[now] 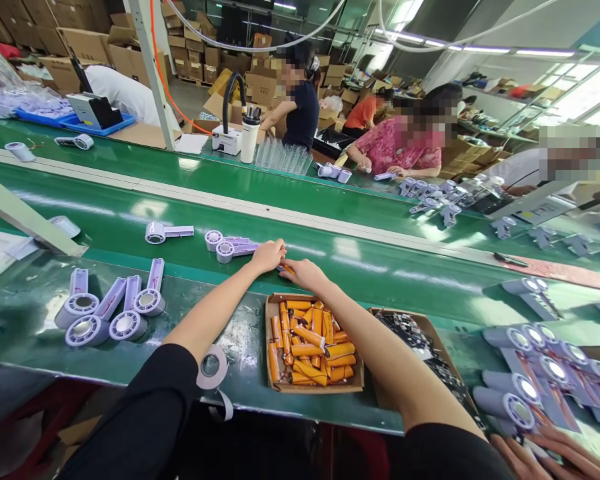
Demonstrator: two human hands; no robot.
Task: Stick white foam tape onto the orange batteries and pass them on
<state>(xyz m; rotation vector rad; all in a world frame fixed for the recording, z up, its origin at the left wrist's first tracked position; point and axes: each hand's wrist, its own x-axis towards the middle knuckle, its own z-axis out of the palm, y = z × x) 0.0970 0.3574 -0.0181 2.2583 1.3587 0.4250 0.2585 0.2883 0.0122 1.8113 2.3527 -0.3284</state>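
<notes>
Lilac-and-orange piece [285,268] held narrowly by right hand [305,275], mid-frame; left hand [269,256] alongside, grip cannot be told; orange cells [309,349] boxed below.

Desk [245,367]: along the lower part of the frame, on the near side of the belt [360,270].
Battery packs [307,333]: heaped in a carton [315,389] on the desk, lower centre.
Tape roll [213,367]: on the desk, left of the carton.
Second box [437,333]: right of the carton, small parts [405,333] inside.
Fan housings [129,323]: four grouped on the desk, lower left; three on the belt, centre left; a cluster, lower right.
Rail [330,223]: behind the belt.
Tumbler [250,137]: beyond the rail, upper centre, between the hose unit [227,141] and clear cups [283,158].
</notes>
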